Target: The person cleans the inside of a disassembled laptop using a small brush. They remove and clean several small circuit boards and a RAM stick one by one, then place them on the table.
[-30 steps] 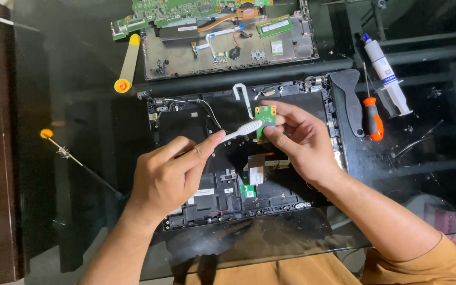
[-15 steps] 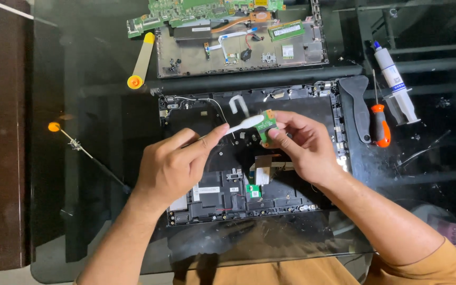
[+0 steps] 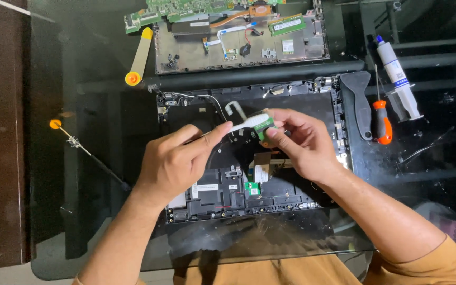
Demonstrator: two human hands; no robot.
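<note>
Left hand (image 3: 172, 163): pinches flat white ribbon cable (image 3: 245, 122), long axis running left-right | Right hand (image 3: 302, 142): grips small green circuit board (image 3: 265, 125) at cable's right end, touching | Both above open black laptop chassis (image 3: 186, 113) | Right hand nearer board.

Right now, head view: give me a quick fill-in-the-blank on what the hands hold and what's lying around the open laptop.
1. The right hand pinches a small ____ circuit board.
2. The left hand holds a flat white ____ that ends at that board.
3. The screwdriver right of the open laptop base has an ____ handle.
4. The white syringe lies on the ____ table.

Missing words: green; cable; orange; glass
</note>
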